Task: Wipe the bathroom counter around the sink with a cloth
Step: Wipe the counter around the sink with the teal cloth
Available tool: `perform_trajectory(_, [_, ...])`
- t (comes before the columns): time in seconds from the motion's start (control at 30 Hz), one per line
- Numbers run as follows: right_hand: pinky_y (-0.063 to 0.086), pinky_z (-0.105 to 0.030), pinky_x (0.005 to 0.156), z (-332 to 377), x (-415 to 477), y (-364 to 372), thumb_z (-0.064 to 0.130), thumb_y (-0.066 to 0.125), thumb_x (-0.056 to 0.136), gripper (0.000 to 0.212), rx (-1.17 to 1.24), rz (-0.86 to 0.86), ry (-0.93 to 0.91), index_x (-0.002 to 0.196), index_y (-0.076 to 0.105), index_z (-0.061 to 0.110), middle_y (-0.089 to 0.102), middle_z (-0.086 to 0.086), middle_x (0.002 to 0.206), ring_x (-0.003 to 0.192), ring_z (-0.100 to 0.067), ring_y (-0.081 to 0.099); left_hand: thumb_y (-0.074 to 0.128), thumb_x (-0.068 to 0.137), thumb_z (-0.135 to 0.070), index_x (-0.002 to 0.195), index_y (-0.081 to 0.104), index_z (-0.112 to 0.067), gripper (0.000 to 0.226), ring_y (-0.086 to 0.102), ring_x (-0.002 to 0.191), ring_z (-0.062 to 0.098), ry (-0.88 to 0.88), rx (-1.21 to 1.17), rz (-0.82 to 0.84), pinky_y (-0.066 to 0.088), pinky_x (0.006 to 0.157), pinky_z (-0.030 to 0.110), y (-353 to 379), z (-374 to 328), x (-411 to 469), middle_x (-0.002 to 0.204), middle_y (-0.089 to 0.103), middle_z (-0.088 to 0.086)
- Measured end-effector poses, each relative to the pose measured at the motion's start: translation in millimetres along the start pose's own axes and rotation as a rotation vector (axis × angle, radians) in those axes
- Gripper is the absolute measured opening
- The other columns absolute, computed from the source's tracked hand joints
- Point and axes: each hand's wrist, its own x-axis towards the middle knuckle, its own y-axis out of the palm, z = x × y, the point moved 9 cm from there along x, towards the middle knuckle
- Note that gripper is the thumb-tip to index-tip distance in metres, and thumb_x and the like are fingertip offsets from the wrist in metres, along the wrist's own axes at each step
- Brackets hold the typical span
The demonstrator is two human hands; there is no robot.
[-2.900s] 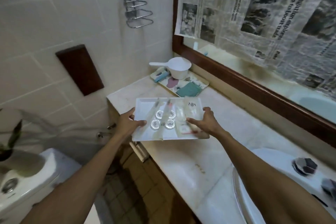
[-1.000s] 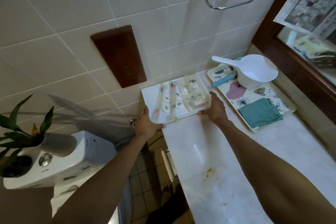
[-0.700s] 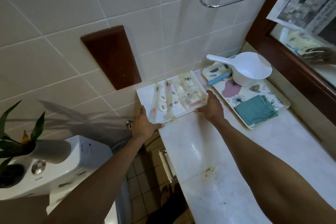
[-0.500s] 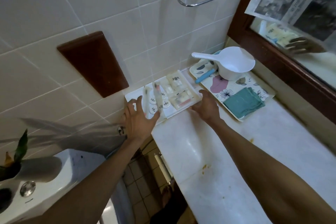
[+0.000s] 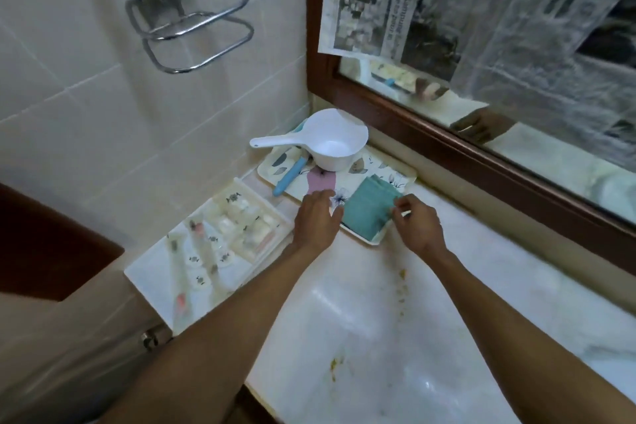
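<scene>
**Cloth Not Yet Lifted, Counter Not Yet Wiped**

The wiping had not begun, as far as could be judged. The marble counter (image 5: 395,313) showed small yellowish crumbs and stains (image 5: 401,289) near its middle and more toward 6 o'clock, so all of the cleaning was left. The sink was not in view.

The folded teal cloth (image 5: 370,208) lay on the flowered tray (image 5: 364,165) at about 12 o'clock from the hands, together with a white scoop (image 5: 330,144) and a blue-handled object (image 5: 290,175). A white tray of toiletries (image 5: 206,251) stood at 9 o'clock, by the tiled wall.

The left hand (image 5: 318,217) was open, fingers loosely spread, resting on the near edge of the flowered tray just beside the cloth's left side. The right hand (image 5: 416,220) was half curled at the cloth's right corner, thumb and forefinger close together; whether they already pinched the fabric could not be told. Neither hand clearly held anything. The next step was probably to pick up the cloth.
</scene>
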Motion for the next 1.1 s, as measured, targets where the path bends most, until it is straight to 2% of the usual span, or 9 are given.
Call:
perform_trajectory(0.17, [0.048, -0.036, 0.084, -55, 0, -14, 0.030, 0.059, 0.095, 0.025, -0.059, -0.004, 0.039, 0.116, 0.061, 0.017, 0.064, -0.004, 0.119, 0.104, -0.024, 0.061, 0.059, 0.095, -0.047, 0.127, 0.051, -0.002, 0.056, 0.047, 0.122, 0.037, -0.115, 0.158, 0.195, 0.046, 0.096, 0.048, 64, -19, 36, 0.127, 0.053, 0.020])
perform_trajectory(0.3, [0.041, -0.041, 0.104, -94, 10, -9, 0.031, 0.055, 0.097, 0.038, -0.150, 0.044, 0.023, 0.130, 0.054, 0.013, 0.050, -0.010, 0.143, 0.130, -0.031, 0.046, 0.061, 0.092, -0.053, 0.130, 0.047, -0.005, 0.063, 0.044, 0.126, 0.036, -0.163, 0.295, 0.196, 0.043, 0.095, 0.048, 84, -25, 46, 0.131, 0.050, 0.017])
perform_trajectory(0.4, [0.027, -0.044, 0.117, -103, 18, 4, 0.038, 0.047, 0.100, 0.052, -0.228, 0.083, -0.012, 0.144, 0.044, 0.011, 0.030, -0.015, 0.158, 0.145, -0.033, 0.028, 0.066, 0.090, -0.049, 0.129, 0.050, -0.007, 0.060, 0.045, 0.125, 0.036, -0.176, 0.320, 0.180, 0.044, 0.096, 0.050, 90, -23, 52, 0.128, 0.052, 0.017])
perform_trajectory(0.5, [0.015, -0.046, 0.121, -98, 20, 18, 0.046, 0.034, 0.102, 0.059, -0.303, 0.084, -0.058, 0.152, 0.032, 0.014, 0.016, -0.015, 0.163, 0.150, -0.032, 0.015, 0.075, 0.085, -0.038, 0.122, 0.058, -0.007, 0.051, 0.056, 0.117, 0.036, -0.185, 0.158, 0.199, 0.049, 0.092, 0.044, 96, -21, 59, 0.121, 0.060, 0.018])
perform_trajectory(0.57, [0.008, -0.046, 0.123, -99, 19, 24, 0.047, 0.031, 0.103, 0.059, -0.310, 0.047, -0.059, 0.154, 0.027, 0.017, 0.010, -0.011, 0.165, 0.152, -0.029, 0.009, 0.077, 0.084, -0.028, 0.113, 0.065, -0.006, 0.039, 0.062, 0.107, 0.034, -0.162, 0.094, 0.213, 0.048, 0.081, 0.035, 98, -24, 64, 0.113, 0.067, 0.016])
perform_trajectory(0.63, [0.002, -0.044, 0.124, -102, 17, 28, 0.048, 0.028, 0.104, 0.060, -0.293, 0.021, -0.059, 0.156, 0.022, 0.019, 0.006, -0.008, 0.166, 0.153, -0.025, 0.003, 0.074, 0.085, -0.020, 0.105, 0.068, -0.005, 0.025, 0.065, 0.098, 0.033, -0.148, 0.050, 0.198, 0.042, 0.071, 0.031, 96, -30, 67, 0.105, 0.070, 0.015])
perform_trajectory(0.73, [0.001, -0.043, 0.124, -105, 14, 31, 0.049, 0.024, 0.104, 0.060, -0.303, -0.011, -0.074, 0.157, 0.018, 0.022, 0.001, -0.004, 0.167, 0.153, -0.020, -0.002, 0.066, 0.092, -0.017, 0.100, 0.065, -0.006, 0.014, 0.065, 0.093, 0.032, -0.167, -0.038, 0.167, 0.039, 0.068, 0.030, 93, -33, 69, 0.097, 0.068, 0.010])
perform_trajectory(0.93, [0.003, -0.045, 0.124, -107, 12, 31, 0.052, 0.018, 0.103, 0.061, -0.326, -0.022, -0.045, 0.157, 0.013, 0.025, -0.002, -0.001, 0.167, 0.153, -0.018, -0.004, 0.070, 0.091, -0.019, 0.117, 0.056, -0.019, 0.030, 0.070, 0.095, 0.024, -0.074, -0.170, 0.214, 0.057, 0.082, 0.038, 92, -56, 82, 0.107, 0.074, 0.003])
perform_trajectory(1.1, [0.000, -0.040, 0.124, -106, 14, 25, 0.054, 0.021, 0.103, 0.062, -0.315, 0.078, -0.086, 0.158, 0.013, 0.026, -0.002, 0.000, 0.167, 0.153, -0.018, -0.004, 0.071, 0.090, -0.013, 0.131, 0.057, -0.023, 0.045, 0.071, 0.097, 0.016, 0.054, -0.342, 0.334, 0.057, 0.079, 0.024, 95, -107, 79, 0.111, 0.074, 0.002])
